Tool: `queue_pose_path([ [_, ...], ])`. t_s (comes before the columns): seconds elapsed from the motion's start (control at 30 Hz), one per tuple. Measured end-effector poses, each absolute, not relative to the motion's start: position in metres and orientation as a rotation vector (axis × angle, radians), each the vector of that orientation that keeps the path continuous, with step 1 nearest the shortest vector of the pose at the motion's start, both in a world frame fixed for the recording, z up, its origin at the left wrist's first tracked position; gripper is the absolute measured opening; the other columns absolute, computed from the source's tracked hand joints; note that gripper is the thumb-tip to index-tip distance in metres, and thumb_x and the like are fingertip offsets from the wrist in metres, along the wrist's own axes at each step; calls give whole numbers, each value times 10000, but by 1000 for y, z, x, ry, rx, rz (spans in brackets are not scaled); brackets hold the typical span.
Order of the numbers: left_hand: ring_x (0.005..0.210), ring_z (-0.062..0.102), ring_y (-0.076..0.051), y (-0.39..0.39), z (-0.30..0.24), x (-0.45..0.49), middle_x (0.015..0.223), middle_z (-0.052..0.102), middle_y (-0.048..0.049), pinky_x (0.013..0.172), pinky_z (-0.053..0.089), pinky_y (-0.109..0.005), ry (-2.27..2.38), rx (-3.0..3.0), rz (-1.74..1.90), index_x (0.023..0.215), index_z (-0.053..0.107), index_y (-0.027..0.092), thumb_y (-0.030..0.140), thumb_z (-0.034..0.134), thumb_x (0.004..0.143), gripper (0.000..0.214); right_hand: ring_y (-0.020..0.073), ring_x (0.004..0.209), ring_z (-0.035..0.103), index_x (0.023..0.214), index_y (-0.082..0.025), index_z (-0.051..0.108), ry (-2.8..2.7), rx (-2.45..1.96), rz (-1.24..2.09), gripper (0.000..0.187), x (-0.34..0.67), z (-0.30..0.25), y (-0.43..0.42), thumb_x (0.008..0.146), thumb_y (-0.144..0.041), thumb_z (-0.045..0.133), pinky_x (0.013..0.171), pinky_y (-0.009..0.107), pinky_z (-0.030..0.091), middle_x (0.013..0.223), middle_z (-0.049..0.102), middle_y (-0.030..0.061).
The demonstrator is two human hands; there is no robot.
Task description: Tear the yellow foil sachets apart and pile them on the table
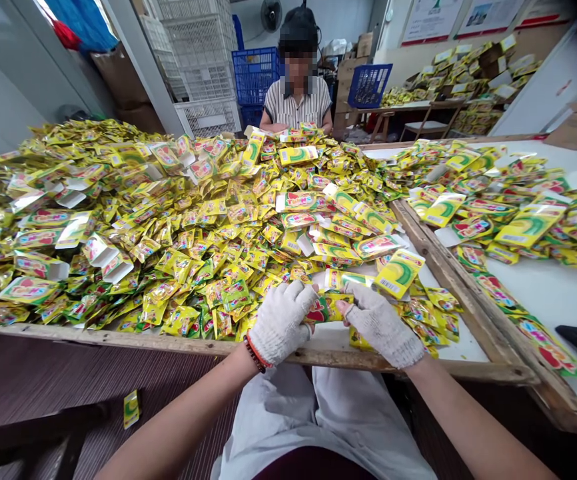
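Closest to the camera is the person's own lap, a white apron running up to the wooden edge of the table, with both bare forearms reaching in over it.

Going left to right: way off on the floor at lower left there's one stray yellow sachet. Then the big heap of sachets covers most of the table, with a few open-ended small cartons mixed in.

The left hand, in a white knit glove with a red and dark bead bracelet at the wrist, has its fingers curled and closed on the left end of a small bundle of sachets. The right hand, same kind of glove, pinches the other end with thumb and fingers. So the bundle sits right between the two hands, just inside the near table edge, and its long axis runs left-right, roughly parallel to that edge. Neither hand is nearer, both are on it.

Just beyond the right hand's fingers lies a flat yellow carton, tilted a bit, touching the pile and clearly closer to the right hand than the left.

Further right, a wooden rail splits off a second table with more cartons. Across the heap a co-worker in a striped shirt sits handling more.
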State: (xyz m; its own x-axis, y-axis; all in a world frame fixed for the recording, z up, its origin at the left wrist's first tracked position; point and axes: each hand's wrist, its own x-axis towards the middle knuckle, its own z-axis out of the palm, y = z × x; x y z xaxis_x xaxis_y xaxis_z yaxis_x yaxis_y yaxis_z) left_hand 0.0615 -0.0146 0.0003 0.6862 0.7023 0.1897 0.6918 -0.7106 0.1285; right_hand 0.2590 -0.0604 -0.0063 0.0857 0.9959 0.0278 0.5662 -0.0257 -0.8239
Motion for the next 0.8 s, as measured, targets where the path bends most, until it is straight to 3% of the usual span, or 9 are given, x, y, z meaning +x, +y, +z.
queue_pose_path([
  [0.1, 1011, 525, -296, -15, 3, 63, 1165, 567, -100, 819, 447, -441, 1165, 2926, 283, 1347, 452, 215, 210, 576, 715, 644, 154, 582, 604, 1193, -170, 599, -1423, -1591, 1079, 376, 255, -7, -65, 889, -361, 487, 545, 257, 460, 645, 628, -10],
  [0.17, 1005, 524, -292, -16, 3, 63, 1152, 569, -96, 819, 444, -440, 1158, 2931, 271, 1348, 451, 224, 211, 575, 720, 640, 162, 591, 613, 1194, -171, 609, -1442, -1591, 1098, 380, 252, -9, -67, 897, -370, 479, 547, 263, 469, 648, 643, -1],
  [0.33, 1008, 519, -284, -19, -1, 66, 1159, 563, -102, 837, 444, -425, 1226, 2886, 338, 1357, 444, 197, 257, 591, 743, 634, 245, 938, 640, 1010, -164, 704, -1623, -1692, 426, 277, 248, -13, -62, 841, -323, 554, 882, 387, 496, 980, 707, 103],
  [0.43, 1010, 523, -291, -19, 0, 68, 1156, 566, -101, 822, 446, -428, 1234, 2902, 299, 1352, 446, 201, 269, 603, 743, 633, 254, 965, 649, 962, -175, 718, -1634, -1694, 495, 235, 250, -11, -57, 807, -283, 578, 927, 411, 492, 1009, 724, 99],
  [0.6, 1019, 532, -289, -14, 3, 64, 1176, 559, -104, 840, 443, -431, 1342, 2888, 275, 1349, 448, 215, 269, 589, 761, 607, 196, 826, 692, 1134, -180, 660, -1319, -1602, 991, 374, 257, -5, -63, 794, -329, 616, 724, 303, 556, 1003, 738, 68],
  [0.7, 1033, 529, -293, -15, 4, 65, 1188, 553, -106, 856, 442, -435, 1341, 2874, 284, 1351, 445, 209, 254, 587, 759, 611, 154, 567, 632, 1169, -168, 641, -1343, -1614, 1147, 405, 254, -3, -73, 832, -383, 579, 522, 248, 471, 683, 703, 13],
  [0.8, 1047, 533, -294, -19, 1, 70, 1169, 556, -100, 864, 449, -441, 1251, 2845, 263, 1333, 461, 223, 236, 601, 748, 601, 135, 444, 565, 1126, -170, 631, -1462, -1494, 1360, 355, 246, -4, -77, 866, -386, 520, 448, 223, 374, 488, 597, -37],
])
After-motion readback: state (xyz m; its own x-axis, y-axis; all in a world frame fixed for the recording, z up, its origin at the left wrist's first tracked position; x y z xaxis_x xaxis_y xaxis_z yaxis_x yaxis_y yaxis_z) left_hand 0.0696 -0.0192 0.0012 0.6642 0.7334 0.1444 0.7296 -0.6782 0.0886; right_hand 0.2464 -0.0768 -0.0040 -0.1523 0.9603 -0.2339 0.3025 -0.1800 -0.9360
